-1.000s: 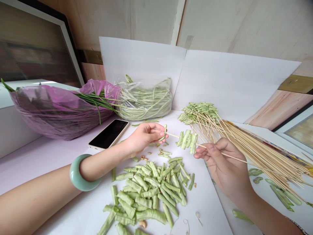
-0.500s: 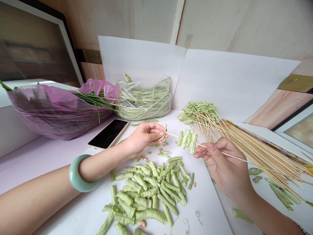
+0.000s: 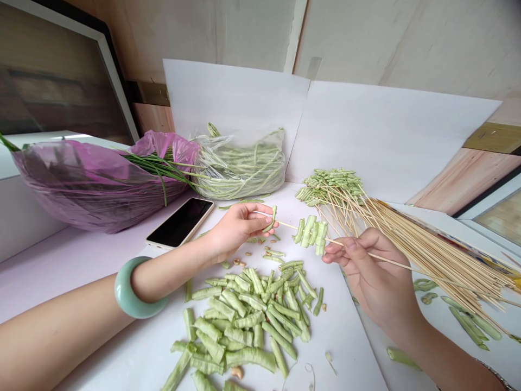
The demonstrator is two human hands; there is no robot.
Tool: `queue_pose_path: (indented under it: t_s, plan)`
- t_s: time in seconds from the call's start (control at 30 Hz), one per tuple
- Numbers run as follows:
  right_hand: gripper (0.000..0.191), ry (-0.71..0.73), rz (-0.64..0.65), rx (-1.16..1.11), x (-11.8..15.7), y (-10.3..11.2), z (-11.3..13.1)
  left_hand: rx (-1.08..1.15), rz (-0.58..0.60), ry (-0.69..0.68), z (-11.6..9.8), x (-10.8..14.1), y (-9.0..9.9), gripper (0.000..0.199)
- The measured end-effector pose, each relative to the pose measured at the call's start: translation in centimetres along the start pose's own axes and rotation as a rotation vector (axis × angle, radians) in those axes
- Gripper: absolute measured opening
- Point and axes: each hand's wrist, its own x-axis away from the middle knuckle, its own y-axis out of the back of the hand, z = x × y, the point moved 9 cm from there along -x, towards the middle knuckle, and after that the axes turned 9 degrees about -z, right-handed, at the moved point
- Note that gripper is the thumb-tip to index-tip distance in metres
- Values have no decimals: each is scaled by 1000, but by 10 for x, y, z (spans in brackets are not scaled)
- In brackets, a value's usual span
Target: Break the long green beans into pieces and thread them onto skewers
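Left hand (image 3: 240,228) pinched almost shut on bean piece (image 3: 272,219) at end of bamboo skewer (image 3: 287,225); right hand (image 3: 362,271) curled closed round skewer's other end. 4 threaded bean chunks (image 3: 311,234) mid-skewer, above cut bean pile (image 3: 248,320).

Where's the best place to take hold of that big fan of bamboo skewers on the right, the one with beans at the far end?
Probably around the bare bamboo shafts, coming from above on the right. They lie close together in a long, thin sheaf, so a hand could close around them there. That also stays well away from the threaded beans bunched at the far ends.
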Motion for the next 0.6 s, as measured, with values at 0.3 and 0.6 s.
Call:
queue_pose_path:
  t_s: [0.3, 0.6]
  plan:
    - [26, 31, 6, 37, 0, -1, 3, -1, 3, 1, 1, -1, 0, 31]
    - [26, 22, -12, 37, 2, 0, 3, -68, 9, -43, 1, -1, 0, 34]
